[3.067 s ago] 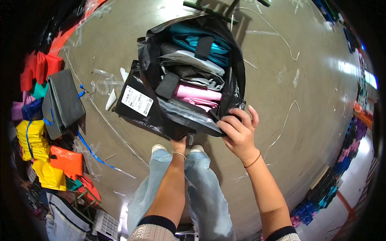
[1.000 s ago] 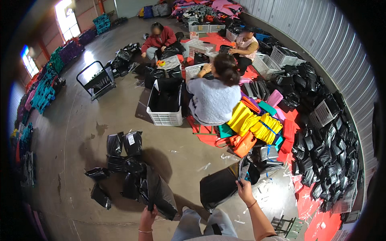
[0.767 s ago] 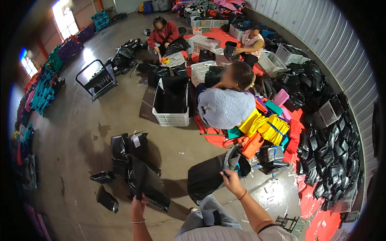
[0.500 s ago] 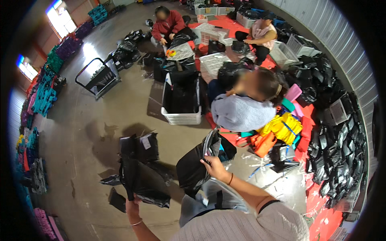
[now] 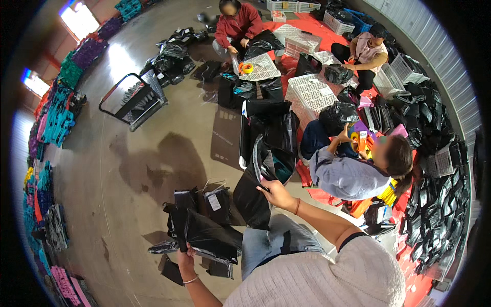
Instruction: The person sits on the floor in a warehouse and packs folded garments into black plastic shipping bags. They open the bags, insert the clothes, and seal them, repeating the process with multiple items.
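Note:
Low on the left, my left hand (image 5: 187,260) is closed on the edge of a black plastic bag (image 5: 204,230), which hangs over other black parcels on the floor. Farther right, my right hand (image 5: 277,196) grips the rim of a second black plastic bag (image 5: 253,199). Its mouth gapes, with some teal and grey showing inside. That bag overlaps the near end of a white crate (image 5: 243,148) lined with black plastic; whether they touch, I cannot tell.
A person in grey-blue (image 5: 348,174) sits close on the right, holding an orange tape roll. Two more people sit farther back on a red sheet (image 5: 327,36). A platform cart (image 5: 138,100) stands left. Black parcels (image 5: 434,204) pile along the right wall.
The view has shifted, with the crate now closer to my right hand's bag. That bag has moved up toward the crate. The nearest person has turned and now shows a tape roll.

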Tool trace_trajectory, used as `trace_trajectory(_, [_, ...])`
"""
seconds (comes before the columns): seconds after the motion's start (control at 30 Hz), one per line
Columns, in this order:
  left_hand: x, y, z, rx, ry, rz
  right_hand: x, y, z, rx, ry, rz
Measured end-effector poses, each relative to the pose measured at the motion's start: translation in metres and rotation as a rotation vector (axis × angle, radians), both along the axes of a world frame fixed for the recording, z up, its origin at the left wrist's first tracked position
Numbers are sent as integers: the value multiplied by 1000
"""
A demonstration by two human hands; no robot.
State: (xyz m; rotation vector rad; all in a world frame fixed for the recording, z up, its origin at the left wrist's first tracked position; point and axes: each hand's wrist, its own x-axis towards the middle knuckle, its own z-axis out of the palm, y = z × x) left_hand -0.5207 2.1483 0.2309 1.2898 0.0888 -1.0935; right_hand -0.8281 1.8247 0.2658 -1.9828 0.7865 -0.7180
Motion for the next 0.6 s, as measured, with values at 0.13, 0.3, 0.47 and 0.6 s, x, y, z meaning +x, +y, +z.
trace_trajectory(0.13, [74,-77,-11,12,-2,-100,55,-72,-8,-17,-15,-57])
trace_trajectory(0.3, [172,-199,-35,94,28,-60,116,-166,-31,-75,-10,-147])
trace_trajectory(0.47, [254,-333,-42,34,-69,-215,160,-244,-44,32,-5,-220])
trace_trajectory(0.6, [298,-441,-46,103,5,-167,178,-290,-45,-10,-55,-314])
